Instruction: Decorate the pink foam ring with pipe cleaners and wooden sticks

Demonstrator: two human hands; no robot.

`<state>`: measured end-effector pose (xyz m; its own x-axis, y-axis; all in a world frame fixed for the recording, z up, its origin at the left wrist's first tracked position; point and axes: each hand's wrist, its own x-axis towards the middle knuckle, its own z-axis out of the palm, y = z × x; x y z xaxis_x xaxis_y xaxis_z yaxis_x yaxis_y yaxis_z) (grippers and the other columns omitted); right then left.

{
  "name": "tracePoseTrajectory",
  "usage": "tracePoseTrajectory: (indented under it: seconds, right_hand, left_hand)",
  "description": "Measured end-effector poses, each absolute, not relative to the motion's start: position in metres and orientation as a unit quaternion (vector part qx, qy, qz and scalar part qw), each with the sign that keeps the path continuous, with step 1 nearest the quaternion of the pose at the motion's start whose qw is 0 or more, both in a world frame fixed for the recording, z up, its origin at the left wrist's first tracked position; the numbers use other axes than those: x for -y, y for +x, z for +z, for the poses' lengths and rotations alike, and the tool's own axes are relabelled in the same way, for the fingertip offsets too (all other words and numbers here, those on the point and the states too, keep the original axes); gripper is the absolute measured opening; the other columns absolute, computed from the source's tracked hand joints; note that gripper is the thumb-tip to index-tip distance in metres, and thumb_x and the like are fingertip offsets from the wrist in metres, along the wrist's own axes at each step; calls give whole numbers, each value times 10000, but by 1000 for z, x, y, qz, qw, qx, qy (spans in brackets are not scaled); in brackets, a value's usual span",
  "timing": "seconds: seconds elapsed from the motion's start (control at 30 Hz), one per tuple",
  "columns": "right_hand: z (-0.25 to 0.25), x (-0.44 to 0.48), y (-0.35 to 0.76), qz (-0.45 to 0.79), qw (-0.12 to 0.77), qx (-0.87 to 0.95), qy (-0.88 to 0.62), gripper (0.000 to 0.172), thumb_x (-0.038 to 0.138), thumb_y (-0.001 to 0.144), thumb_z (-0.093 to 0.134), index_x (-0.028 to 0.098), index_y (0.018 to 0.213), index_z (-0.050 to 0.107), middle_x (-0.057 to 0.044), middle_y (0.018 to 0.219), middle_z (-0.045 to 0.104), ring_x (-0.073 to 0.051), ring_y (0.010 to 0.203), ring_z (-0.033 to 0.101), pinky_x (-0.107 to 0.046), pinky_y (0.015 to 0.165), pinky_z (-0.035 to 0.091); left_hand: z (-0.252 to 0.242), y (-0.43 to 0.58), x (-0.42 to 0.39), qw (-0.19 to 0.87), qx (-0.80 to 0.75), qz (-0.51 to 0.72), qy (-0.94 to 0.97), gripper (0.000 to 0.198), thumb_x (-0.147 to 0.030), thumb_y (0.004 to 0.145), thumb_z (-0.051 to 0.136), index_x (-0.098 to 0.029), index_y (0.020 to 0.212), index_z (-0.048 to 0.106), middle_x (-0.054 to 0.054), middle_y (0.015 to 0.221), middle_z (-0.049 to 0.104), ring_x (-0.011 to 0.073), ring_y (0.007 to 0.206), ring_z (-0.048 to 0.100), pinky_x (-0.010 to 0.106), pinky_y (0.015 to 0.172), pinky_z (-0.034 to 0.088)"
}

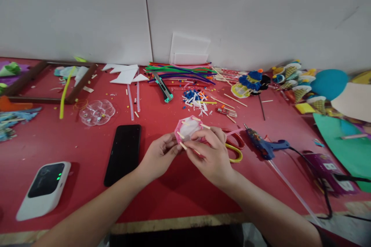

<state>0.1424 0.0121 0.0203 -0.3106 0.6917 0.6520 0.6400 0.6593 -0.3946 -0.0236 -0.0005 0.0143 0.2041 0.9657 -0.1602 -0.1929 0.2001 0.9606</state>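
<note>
Both hands meet over the middle of the red table (72,150). They hold a small pink and white craft piece (188,128) with short wooden sticks poking out of its rim. My left hand (160,155) pinches its lower left edge. My right hand (211,153) is closed on its right side, fingers curled over the rim and a stick. Red and yellow scissors (235,147) lie just right of my right hand.
A black phone (123,153) lies left of my hands, a white device (44,190) at the front left. A blue glue gun (265,146) with its cord lies right. Coloured straws (179,72), cut bits (194,99), a cutter (162,87), a clear tray (97,112), a wooden frame (46,81) and paper crafts (292,79) lie farther back.
</note>
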Motion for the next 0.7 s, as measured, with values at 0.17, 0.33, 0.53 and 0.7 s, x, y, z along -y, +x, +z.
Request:
tracePoseTrajectory:
  seconds: [0.17, 0.33, 0.53, 0.7]
  right_hand:
    - [19, -11, 143, 39, 399, 821, -406, 120, 177, 834, 636, 245, 850, 734, -42, 930, 653, -224, 920, 514, -390, 830, 377]
    - [20, -9, 143, 73, 380, 830, -402, 206, 153, 805, 605, 235, 955, 720, -48, 980, 641, -235, 961, 502, -415, 870, 371]
    - [21, -9, 144, 65, 371, 834, -403, 191, 204, 805, 605, 252, 952, 717, -46, 993, 643, -248, 991, 508, -426, 868, 363]
    - [23, -8, 146, 50, 389, 839, -377, 225, 229, 809, 617, 254, 1016, 701, -54, 1020, 643, -260, 1022, 540, -442, 879, 391]
  left_hand:
    - [8, -23, 0, 592, -442, 480, 473, 268, -291, 801, 679, -174, 1041, 652, 117, 1156, 725, 251, 1065, 687, 404, 962, 521]
    - [4, -23, -1, 563, -457, 496, 477, 289, -244, 819, 635, -174, 1099, 624, 118, 1194, 708, 236, 1059, 690, 393, 939, 542]
    - [7, -22, -2, 567, -445, 513, 465, 248, -261, 812, 647, -171, 1042, 670, 110, 1151, 726, 231, 1040, 692, 399, 958, 531]
    - [7, -21, -2, 582, -456, 528, 418, 250, -277, 778, 683, -173, 1005, 684, 90, 1050, 749, 218, 935, 710, 368, 859, 573]
